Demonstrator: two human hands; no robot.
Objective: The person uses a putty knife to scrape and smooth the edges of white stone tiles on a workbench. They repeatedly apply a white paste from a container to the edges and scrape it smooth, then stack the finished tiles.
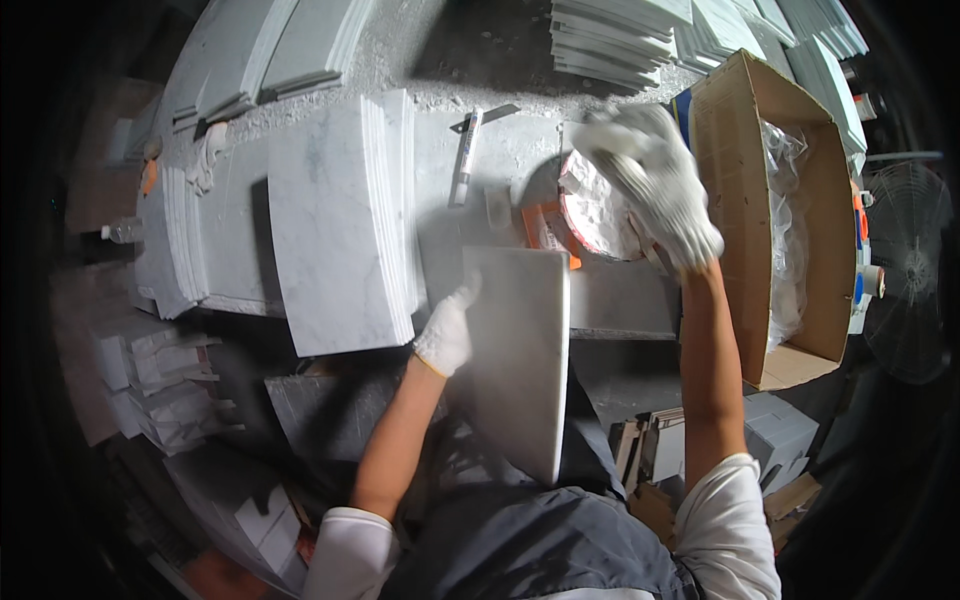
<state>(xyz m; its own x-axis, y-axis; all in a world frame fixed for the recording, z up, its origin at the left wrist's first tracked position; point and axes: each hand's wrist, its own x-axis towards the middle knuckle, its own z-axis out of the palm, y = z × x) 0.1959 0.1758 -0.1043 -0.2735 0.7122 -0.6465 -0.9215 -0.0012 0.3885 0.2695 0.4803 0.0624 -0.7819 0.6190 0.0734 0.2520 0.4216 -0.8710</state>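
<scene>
My left hand (447, 335), in a white knit glove, grips the left edge of a pale grey marble tile (520, 350). The tile is held in front of my body, over the table's near edge. My right hand (650, 180), gloved too, is over a round tub (600, 215) of white paste. Motion smears its fingers, and whether they hold anything cannot be made out. An orange packet (545, 232) lies against the tub's left side.
A stack of marble tiles (335, 225) leans left of my left hand. Behind lie a marker pen (467, 160) and a flat metal blade (490, 117). An open cardboard box (725, 190) with clear plastic stands at right, a fan (910, 260) beyond it. More tile stacks (620, 40) line the back.
</scene>
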